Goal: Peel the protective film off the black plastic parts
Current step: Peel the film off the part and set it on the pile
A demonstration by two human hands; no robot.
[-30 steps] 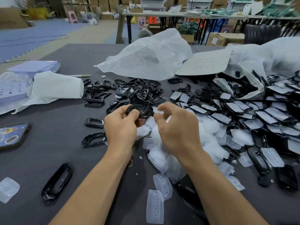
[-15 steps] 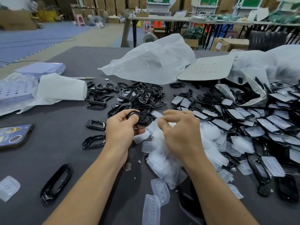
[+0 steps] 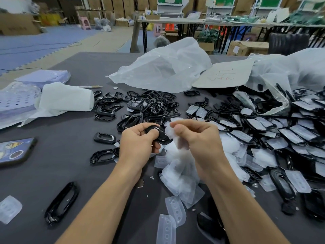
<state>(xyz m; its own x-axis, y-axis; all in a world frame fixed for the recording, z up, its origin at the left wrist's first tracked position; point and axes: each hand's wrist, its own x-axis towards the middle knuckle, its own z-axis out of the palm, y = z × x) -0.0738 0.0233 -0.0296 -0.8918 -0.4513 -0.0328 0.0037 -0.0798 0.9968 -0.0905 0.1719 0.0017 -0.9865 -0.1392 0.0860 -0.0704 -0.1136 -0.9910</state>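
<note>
My left hand (image 3: pixel 139 143) grips a glossy black plastic part (image 3: pixel 162 136) above the dark table. My right hand (image 3: pixel 198 138) pinches a translucent white film (image 3: pixel 171 133) that hangs partly lifted off that part. Below my hands lies a heap of peeled films (image 3: pixel 181 173). A pile of bare black parts (image 3: pixel 149 106) sits just behind my hands. To the right spreads a large pile of black parts still covered with film (image 3: pixel 281 131).
White plastic bags (image 3: pixel 163 67) and a cardboard sheet (image 3: pixel 223 74) lie at the back. A folded white cloth (image 3: pixel 65 101) and perforated sheets (image 3: pixel 15 101) sit left. A phone (image 3: pixel 15 152) rests at the left edge. Loose black frames (image 3: pixel 61 203) lie in front.
My right hand has lifted and pulled the film away from the black part, which my left hand keeps holding. The head camera has tilted slightly downward.
</note>
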